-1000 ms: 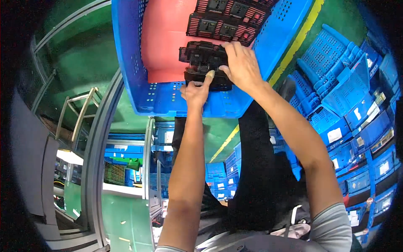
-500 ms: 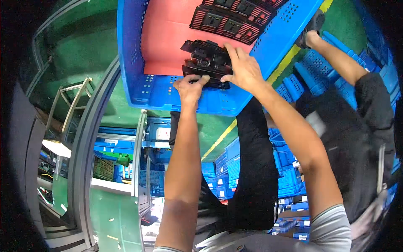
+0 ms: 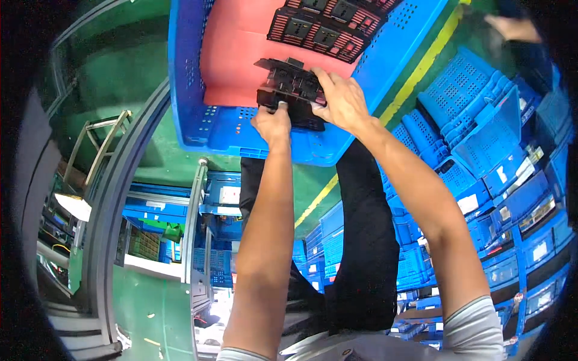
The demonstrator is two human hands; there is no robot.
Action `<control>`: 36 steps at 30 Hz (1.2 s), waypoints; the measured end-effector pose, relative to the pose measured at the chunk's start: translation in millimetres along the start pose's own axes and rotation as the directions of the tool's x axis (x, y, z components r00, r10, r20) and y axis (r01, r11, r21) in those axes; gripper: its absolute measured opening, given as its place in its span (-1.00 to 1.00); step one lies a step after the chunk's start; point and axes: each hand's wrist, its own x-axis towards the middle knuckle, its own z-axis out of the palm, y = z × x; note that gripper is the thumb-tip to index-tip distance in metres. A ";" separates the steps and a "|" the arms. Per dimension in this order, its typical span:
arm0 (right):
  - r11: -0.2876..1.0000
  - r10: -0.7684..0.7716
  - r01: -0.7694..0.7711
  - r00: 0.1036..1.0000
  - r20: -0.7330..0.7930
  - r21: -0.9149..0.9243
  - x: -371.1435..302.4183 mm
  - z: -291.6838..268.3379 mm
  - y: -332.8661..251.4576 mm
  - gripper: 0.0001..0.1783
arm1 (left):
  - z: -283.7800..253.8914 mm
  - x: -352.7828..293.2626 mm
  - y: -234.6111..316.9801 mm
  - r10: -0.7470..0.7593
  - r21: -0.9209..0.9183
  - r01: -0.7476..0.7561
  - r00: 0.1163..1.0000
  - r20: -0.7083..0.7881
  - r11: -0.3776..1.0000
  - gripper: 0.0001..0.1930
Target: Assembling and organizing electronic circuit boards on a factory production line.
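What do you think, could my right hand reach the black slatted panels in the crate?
Probably yes: only pink sheet shows between your right hand and the slatted panels, though that hand would likely need to let go of the black part.

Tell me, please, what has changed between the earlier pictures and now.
The black part has turned slightly clockwise, left hand and right hand keeping hold. A passing person has moved to the upper right, only a limb showing. The black panels stay in the blue crate.
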 end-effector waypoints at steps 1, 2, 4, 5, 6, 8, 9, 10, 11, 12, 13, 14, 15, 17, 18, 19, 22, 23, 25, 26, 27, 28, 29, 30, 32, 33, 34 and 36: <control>1.000 -0.017 0.018 0.999 -0.031 0.023 -0.4 -3.6 -1.2 -0.11 | -5.0 -2.9 1.1 0.019 -0.028 -0.019 1.000 0.005 0.999 -0.66; 0.998 -0.035 0.038 0.998 -0.060 0.048 -1.8 -8.8 -3.0 -0.13 | -9.5 -8.5 4.2 0.048 0.046 -0.046 0.998 -0.031 0.998 -0.73; 0.996 -0.061 0.065 0.996 -0.067 0.061 -9.8 -21.3 -10.3 -0.14 | -25.5 -25.0 8.7 0.061 -0.143 -0.059 0.998 0.010 0.988 -0.76; 0.994 -0.076 0.081 0.994 -0.076 0.075 -15.0 -32.8 -14.7 -0.16 | -35.4 -36.7 16.9 0.088 -0.321 -0.065 0.994 0.060 0.945 -0.80; 0.993 -0.065 0.072 0.995 -0.075 0.094 -20.8 -42.3 -21.8 -0.17 | -47.6 -42.0 18.0 0.049 -0.349 -0.002 0.991 0.127 0.937 -0.84; 0.992 -0.045 0.055 0.995 -0.088 0.110 -35.0 -62.3 -39.2 -0.18 | -70.3 -56.9 24.7 0.112 -0.410 -0.043 0.983 0.146 0.911 -0.80; 0.991 -0.037 0.047 0.996 -0.080 0.125 -45.6 -72.8 -47.6 -0.19 | -81.8 -67.9 28.4 0.120 -0.440 -0.041 0.981 0.153 0.897 -0.78; 0.991 -0.022 0.036 0.994 -0.107 0.129 -59.0 -83.8 -55.9 -0.20 | -92.1 -80.4 33.5 0.148 -0.455 -0.069 0.979 0.141 0.888 -0.84; 0.991 -0.006 0.025 0.990 -0.144 0.133 -75.1 -96.1 -62.0 -0.21 | -101.8 -95.8 43.9 0.185 -0.475 -0.104 0.974 0.127 0.874 -0.88; 0.986 0.009 0.023 0.981 -0.192 0.163 -93.5 -105.1 -69.5 -0.21 | -112.4 -109.1 49.2 0.244 -0.528 -0.135 0.959 0.142 0.838 -0.89; 0.981 0.023 0.025 0.970 -0.241 0.192 -114.1 -114.6 -77.4 -0.20 | -125.8 -122.9 54.8 0.289 -0.503 -0.170 0.943 0.167 0.847 -0.89; 0.977 0.069 -0.009 0.959 -0.274 0.214 -133.2 -124.4 -88.6 -0.20 | -140.0 -133.1 57.3 0.345 -0.477 -0.219 0.918 0.194 0.851 -0.86; 0.970 0.112 -0.038 0.946 -0.305 0.240 -153.2 -135.3 -102.6 -0.20 | -156.5 -144.4 59.5 0.397 -0.450 -0.269 0.891 0.218 0.851 -0.82; 0.946 0.201 -0.098 0.925 -0.323 0.308 -194.7 -160.2 -130.4 -0.21 | -192.3 -181.5 74.1 0.476 -0.335 -0.391 0.851 0.224 0.857 -0.73; 0.930 0.231 -0.107 0.913 -0.335 0.351 -213.3 -170.3 -145.8 -0.21 | -211.9 -197.4 76.9 0.551 -0.283 -0.491 0.810 0.201 0.824 -0.70; 0.913 0.254 -0.108 0.904 -0.342 0.393 -231.3 -178.9 -163.1 -0.22 | -233.2 -212.0 78.4 0.620 -0.227 -0.581 0.765 0.173 0.781 -0.66; 0.888 0.247 -0.011 0.855 -0.456 0.460 -281.2 -203.5 -215.4 -0.22 | -305.1 -259.4 87.5 0.702 -0.179 -0.679 0.684 0.201 0.712 -0.65; 0.888 0.241 0.017 0.834 -0.496 0.460 -298.4 -214.4 -228.9 -0.22 | -321.8 -280.3 97.4 0.733 -0.104 -0.732 0.644 0.219 0.674 -0.64; 0.816 0.302 -0.002 0.854 -0.423 0.578 -324.2 -233.3 -255.9 -0.19 | -351.4 -311.7 104.0 0.782 -0.073 -0.785 0.597 0.178 0.616 -0.62; 0.831 0.273 0.031 0.847 -0.456 0.555 -334.7 -241.9 -268.6 -0.22 | -360.3 -319.4 101.0 0.802 -0.093 -0.799 0.582 0.134 0.595 -0.62; 0.843 0.266 0.040 0.836 -0.481 0.536 -344.3 -247.9 -278.4 -0.25 | -375.9 -333.4 103.9 0.766 -0.134 -0.755 0.628 0.133 0.642 -0.62; 0.872 0.223 0.052 0.842 -0.491 0.486 -353.6 -258.5 -297.8 -0.25 | -395.7 -342.2 99.5 0.752 -0.135 -0.740 0.649 0.115 0.660 -0.62; 0.899 0.184 0.062 0.844 -0.503 0.433 -359.3 -265.1 -318.1 -0.25 | -416.3 -347.6 94.5 0.739 -0.139 -0.726 0.666 0.102 0.673 -0.62; 0.920 0.111 0.121 0.832 -0.543 0.373 -359.3 -267.7 -329.4 -0.23 | -436.8 -357.1 96.3 0.724 -0.155 -0.709 0.685 0.078 0.688 -0.62; 0.946 -0.033 0.205 0.832 -0.554 0.252 -358.3 -278.1 -364.2 -0.20 | -476.4 -363.9 86.4 0.679 -0.189 -0.668 0.734 -0.010 0.720 -0.63; 0.943 -0.087 0.244 0.835 -0.544 0.224 -356.4 -288.2 -384.7 -0.19 | -495.0 -367.5 87.8 0.658 -0.236 -0.648 0.752 -0.047 0.724 -0.64; 0.938 -0.176 0.312 0.802 -0.571 0.149 -350.0 -292.0 -400.1 -0.18 | -510.4 -365.5 86.1 0.643 -0.265 -0.641 0.760 -0.092 0.720 -0.64; 0.924 -0.296 0.377 0.803 -0.517 0.058 -341.4 -311.4 -449.2 -0.18 | -540.1 -350.2 77.4 0.612 -0.336 -0.643 0.763 -0.206 0.688 -0.64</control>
